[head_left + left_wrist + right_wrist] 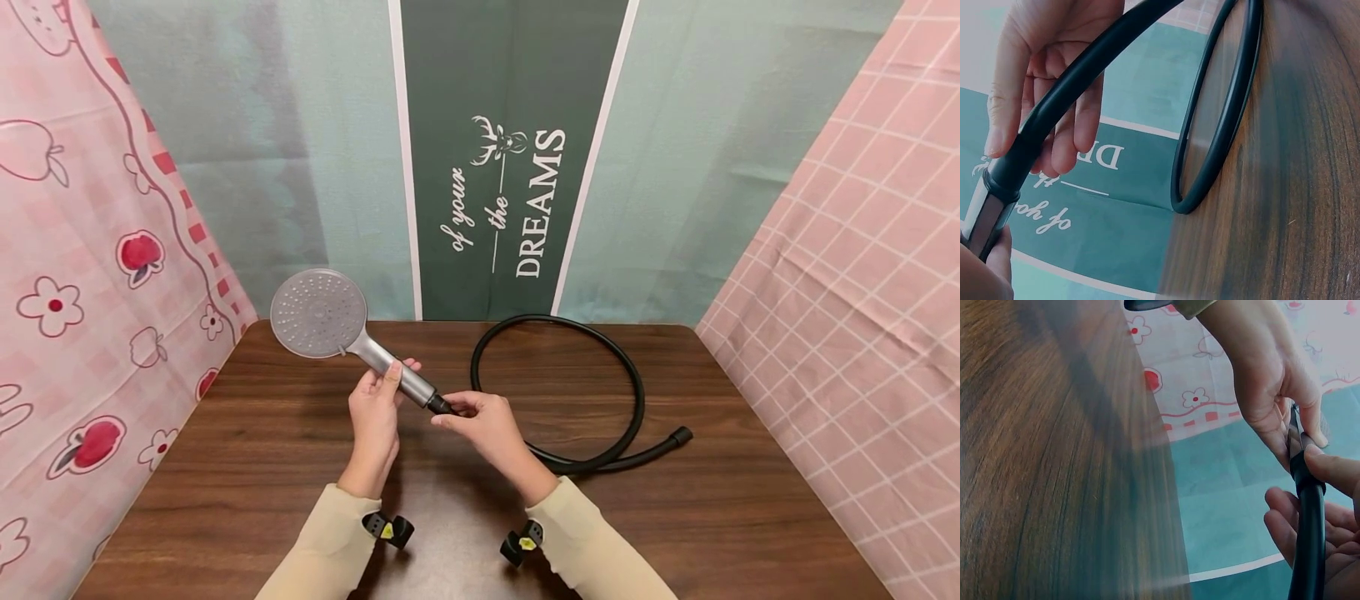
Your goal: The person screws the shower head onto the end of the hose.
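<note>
A silver shower head (318, 313) with a round nozzle face is held up at the left by its handle. My left hand (374, 410) grips that handle, thumb across its front. At the handle's lower end sits the black connector (438, 405) of a shower hose (640, 392). My right hand (483, 421) pinches this connector between thumb and fingers. In the left wrist view the connector (1013, 165) meets the handle end in line, and the right thumb lies along it. From there the hose runs under my right wrist into a loop.
The hose loop lies on the brown wooden table (720, 500), its free end fitting (681, 435) pointing right. A green cloth backdrop (517, 83) stands behind the table, with pink patterned cloths (847, 250) at both sides. Each wrist carries a small black camera (517, 546).
</note>
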`<control>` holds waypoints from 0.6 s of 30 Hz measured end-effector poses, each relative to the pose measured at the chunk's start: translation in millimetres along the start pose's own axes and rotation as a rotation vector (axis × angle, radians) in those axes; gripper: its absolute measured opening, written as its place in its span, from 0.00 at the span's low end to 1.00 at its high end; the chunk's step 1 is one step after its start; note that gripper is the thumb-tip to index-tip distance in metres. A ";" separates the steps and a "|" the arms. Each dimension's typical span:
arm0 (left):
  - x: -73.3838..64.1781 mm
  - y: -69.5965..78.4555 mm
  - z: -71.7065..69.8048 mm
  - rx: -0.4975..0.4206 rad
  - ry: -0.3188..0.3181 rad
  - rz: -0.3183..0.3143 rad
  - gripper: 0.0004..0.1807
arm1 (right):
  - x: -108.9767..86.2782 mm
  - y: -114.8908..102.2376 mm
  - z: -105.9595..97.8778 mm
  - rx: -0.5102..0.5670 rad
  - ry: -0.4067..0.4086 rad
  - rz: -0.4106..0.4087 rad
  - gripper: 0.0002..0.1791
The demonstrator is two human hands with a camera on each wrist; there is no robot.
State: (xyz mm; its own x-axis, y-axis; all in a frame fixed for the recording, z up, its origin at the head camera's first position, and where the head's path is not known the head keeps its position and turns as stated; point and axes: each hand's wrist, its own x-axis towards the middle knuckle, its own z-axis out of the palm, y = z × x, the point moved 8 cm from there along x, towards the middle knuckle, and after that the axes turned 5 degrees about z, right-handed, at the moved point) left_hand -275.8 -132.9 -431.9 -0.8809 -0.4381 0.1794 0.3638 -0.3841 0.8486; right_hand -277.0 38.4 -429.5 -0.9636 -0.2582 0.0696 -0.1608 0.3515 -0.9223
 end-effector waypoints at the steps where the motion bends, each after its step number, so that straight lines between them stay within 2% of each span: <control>1: 0.0 -0.1 0.0 0.004 0.000 -0.001 0.13 | -0.4 -0.4 -0.5 -0.008 0.011 -0.004 0.18; 9: -0.8 -1.1 0.5 -0.012 0.012 -0.005 0.13 | 0.1 0.8 -1.0 -0.008 0.070 -0.013 0.16; 18: -2.3 -0.9 1.6 -0.016 0.025 -0.009 0.14 | 1.7 2.1 0.0 0.042 0.052 0.015 0.15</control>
State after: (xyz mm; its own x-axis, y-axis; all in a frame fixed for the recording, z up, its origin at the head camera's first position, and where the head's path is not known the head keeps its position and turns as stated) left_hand -274.6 -130.2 -432.3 -0.8764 -0.4544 0.1594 0.3611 -0.4012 0.8418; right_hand -279.0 38.7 -431.3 -0.9758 -0.2060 0.0740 -0.1380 0.3166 -0.9385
